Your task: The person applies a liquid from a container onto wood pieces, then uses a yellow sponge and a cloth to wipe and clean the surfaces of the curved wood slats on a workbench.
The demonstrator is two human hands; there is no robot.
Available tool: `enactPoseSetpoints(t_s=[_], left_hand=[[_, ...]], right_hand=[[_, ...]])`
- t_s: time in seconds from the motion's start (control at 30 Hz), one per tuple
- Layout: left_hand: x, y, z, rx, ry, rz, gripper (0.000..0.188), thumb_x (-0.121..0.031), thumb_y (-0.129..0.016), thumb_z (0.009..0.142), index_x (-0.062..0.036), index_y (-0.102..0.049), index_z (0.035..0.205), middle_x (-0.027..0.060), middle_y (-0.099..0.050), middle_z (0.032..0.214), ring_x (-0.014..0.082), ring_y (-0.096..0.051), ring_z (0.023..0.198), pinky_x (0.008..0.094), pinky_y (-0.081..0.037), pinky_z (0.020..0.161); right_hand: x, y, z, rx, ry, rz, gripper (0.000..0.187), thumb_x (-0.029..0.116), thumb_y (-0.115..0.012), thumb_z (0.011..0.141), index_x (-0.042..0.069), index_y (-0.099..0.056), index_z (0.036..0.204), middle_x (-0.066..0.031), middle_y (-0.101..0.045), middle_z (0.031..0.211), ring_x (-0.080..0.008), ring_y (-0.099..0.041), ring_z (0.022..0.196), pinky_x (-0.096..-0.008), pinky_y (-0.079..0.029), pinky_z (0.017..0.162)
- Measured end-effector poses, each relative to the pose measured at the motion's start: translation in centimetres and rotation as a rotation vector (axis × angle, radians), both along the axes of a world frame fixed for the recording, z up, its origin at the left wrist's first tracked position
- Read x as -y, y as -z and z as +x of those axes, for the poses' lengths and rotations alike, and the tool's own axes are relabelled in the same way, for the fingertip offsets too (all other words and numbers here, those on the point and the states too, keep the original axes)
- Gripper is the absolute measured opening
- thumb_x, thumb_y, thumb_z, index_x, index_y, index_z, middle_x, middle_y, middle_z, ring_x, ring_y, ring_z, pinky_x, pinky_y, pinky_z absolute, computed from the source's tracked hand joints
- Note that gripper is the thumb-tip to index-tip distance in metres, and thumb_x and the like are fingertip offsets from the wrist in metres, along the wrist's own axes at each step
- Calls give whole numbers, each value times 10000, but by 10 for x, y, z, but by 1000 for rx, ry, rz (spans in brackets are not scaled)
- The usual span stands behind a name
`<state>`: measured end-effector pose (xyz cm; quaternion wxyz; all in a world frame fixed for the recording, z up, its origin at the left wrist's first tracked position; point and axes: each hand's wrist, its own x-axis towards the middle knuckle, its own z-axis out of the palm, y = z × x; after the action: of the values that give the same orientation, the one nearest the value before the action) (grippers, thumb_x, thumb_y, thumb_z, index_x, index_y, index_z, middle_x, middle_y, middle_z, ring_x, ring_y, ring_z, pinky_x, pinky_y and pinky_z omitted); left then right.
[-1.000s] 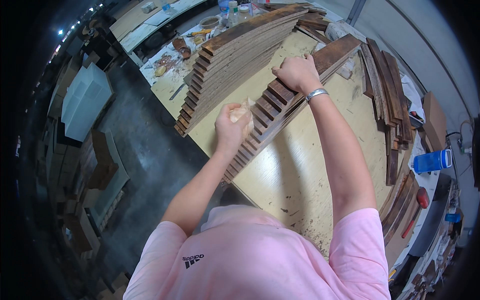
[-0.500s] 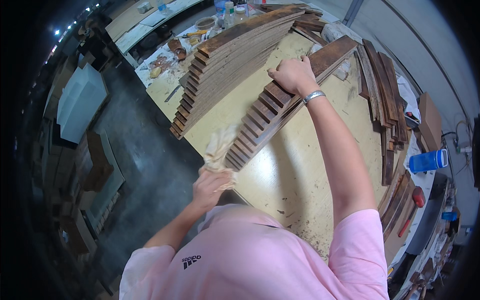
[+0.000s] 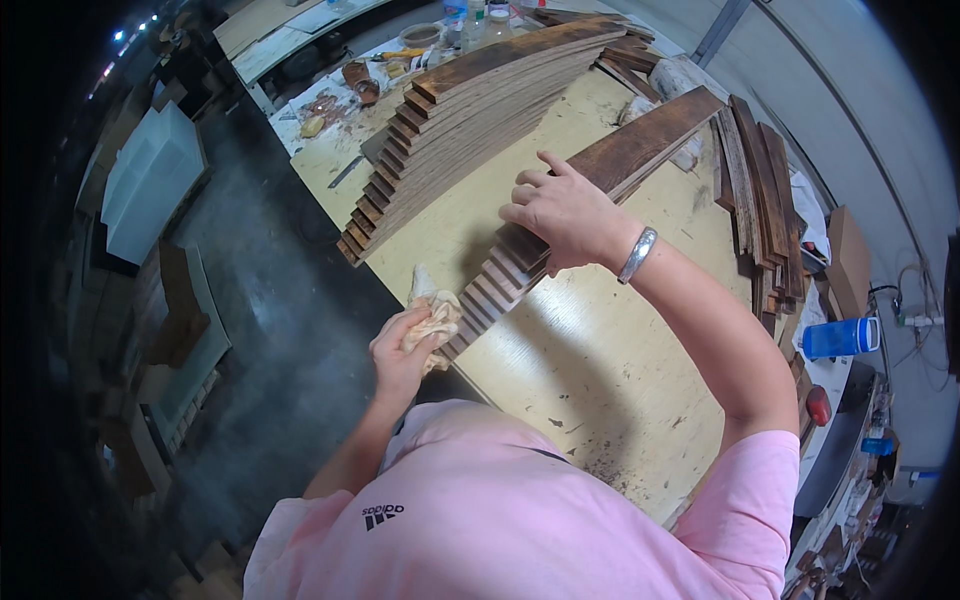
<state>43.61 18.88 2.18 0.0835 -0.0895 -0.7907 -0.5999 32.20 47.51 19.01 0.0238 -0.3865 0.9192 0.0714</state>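
My left hand [image 3: 398, 352] is closed round a crumpled cream cloth [image 3: 436, 312], which touches the stepped near end of a stack of dark brown wooden boards [image 3: 655, 142]. The boards lie slantwise on a pale yellow tabletop [image 3: 545, 350], their ends staggered like stairs. Over the middle of this stack is my right hand [image 3: 575, 215], a silver bracelet at its wrist. Its fingers are apart, one of them raised, and the thumb is at the near side of the stack. Whether the palm touches the wood I cannot tell.
A larger stack of stepped boards [image 3: 520, 80] lies to the left. Loose dark boards [image 3: 765, 190] lean together at the right, near a blue bottle [image 3: 838, 338] and a red tool [image 3: 818, 405]. Bottles [image 3: 472, 25] and a bowl [image 3: 420, 35] stand at the back.
My right hand has moved down the stack toward me, and its fingers have spread. The cloth in my left hand now touches the stepped ends, which look lighter.
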Motion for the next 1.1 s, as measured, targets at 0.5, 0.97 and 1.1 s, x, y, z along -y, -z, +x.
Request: enactPoseSetpoints(t_s=[0.5,0.97,1.1], left_hand=[[5,-25,-23,3,-48,150,317,83,-725,807,53,-689,1121,134,-700,1114,205,-666,1031,305,-509,929],[-79,-55,-52,-577,183,-333,270,-19,-758,714,-108,-764,969,70,-717,974,316,-664,894,391,-550,855],[-11,-5,-28,-440,171,-516,194,-42,-752,691,-157,-782,844,9,-726,933,250,-665,872,373,-556,781]], right_hand=[[2,10,6,-55,-36,-64,383,233,-850,625,118,-655,934,-50,-660,956,-251,-613,1059,-493,-373,1136],[-36,-3,-49,114,589,-191,695,618,-458,971,34,-792,799,-197,-722,828,-341,-649,970,-454,-292,1166],[-39,11,-49,13,566,-284,704,575,-440,981,14,-753,694,-195,-688,708,-347,-646,809,-431,-337,1117]])
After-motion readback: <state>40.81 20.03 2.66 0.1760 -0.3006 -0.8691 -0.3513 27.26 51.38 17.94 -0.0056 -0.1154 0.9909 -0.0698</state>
